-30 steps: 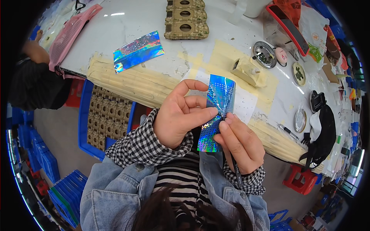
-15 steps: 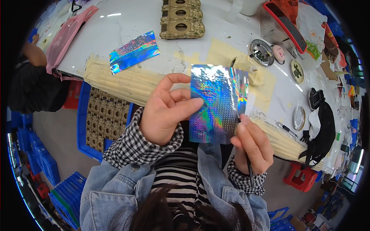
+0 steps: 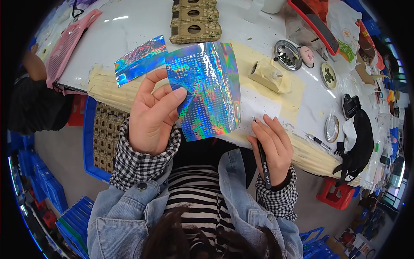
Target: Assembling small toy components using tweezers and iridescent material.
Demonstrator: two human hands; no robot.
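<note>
My left hand point(image 3: 151, 116) pinches the left edge of a shiny holographic sheet point(image 3: 208, 93), held up over the table's front edge. Rows of small marks cover most of the sheet, and a plain strip runs down its right side. Beside it, my right hand point(image 3: 274, 149) holds slim black tweezers point(image 3: 262, 162), their fine tip pointing away from me over a white paper point(image 3: 258, 103). The tip is apart from the sheet. A second holographic piece point(image 3: 141, 61) lies on the table beyond my left hand.
Camouflage-patterned cases point(image 3: 195, 28) stand at the back. A tape-wrapped block point(image 3: 269, 77), a round metal dish of small dark parts point(image 3: 288, 55) and a red-edged phone point(image 3: 317, 26) are to the right. Below the table's left edge sits a blue crate point(image 3: 89, 142) of similar cases.
The sheet has moved left and away from me in my left hand, tilting a little. My right hand has come off its right edge, the tweezers still in its fingers.
</note>
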